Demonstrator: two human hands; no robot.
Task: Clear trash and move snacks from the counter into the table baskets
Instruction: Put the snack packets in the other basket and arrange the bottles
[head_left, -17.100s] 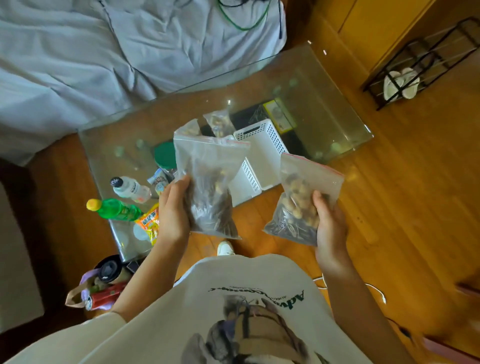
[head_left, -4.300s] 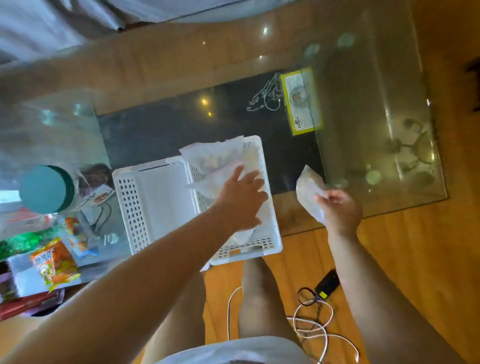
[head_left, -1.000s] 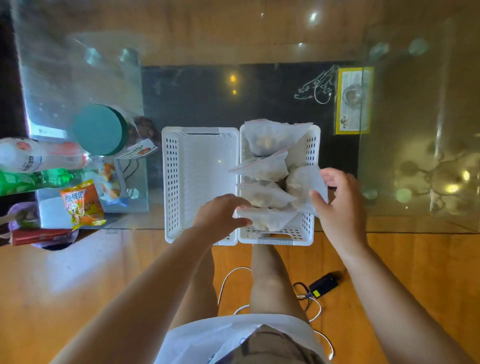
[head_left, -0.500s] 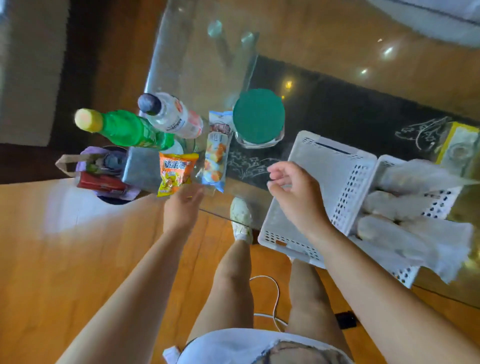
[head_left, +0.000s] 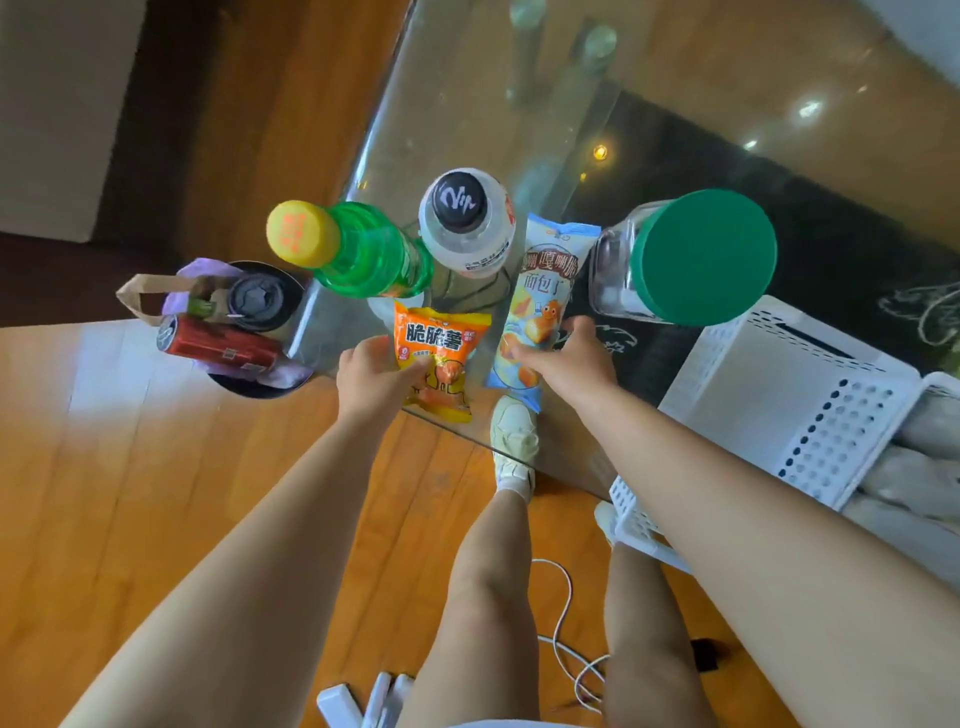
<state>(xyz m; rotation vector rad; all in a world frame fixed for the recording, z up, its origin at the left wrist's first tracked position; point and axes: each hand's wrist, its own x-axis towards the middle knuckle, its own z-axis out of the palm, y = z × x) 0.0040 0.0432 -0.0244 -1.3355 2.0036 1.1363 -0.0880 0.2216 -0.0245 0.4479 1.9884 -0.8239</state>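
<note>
My left hand (head_left: 371, 382) pinches the lower left corner of an orange snack packet (head_left: 441, 353) lying at the glass table's near edge. My right hand (head_left: 571, 358) grips the lower part of a long blue and white bread-snack packet (head_left: 543, 291) beside it. To the right stand two white perforated baskets: the nearer basket (head_left: 779, 395) holds nothing, and the far basket (head_left: 935, 457) at the frame's right edge holds clear bags of snacks.
A green bottle with a yellow cap (head_left: 348, 247), a white bottle with a black cap (head_left: 467, 218) and a glass jar with a green lid (head_left: 691, 257) stand behind the packets. A black bin (head_left: 239, 322) with a red can sits on the floor at left. Cables lie by my feet.
The view has swung left from the baskets to the table's corner. Both hands have left the basket and come onto the two packets, each now holding one.
</note>
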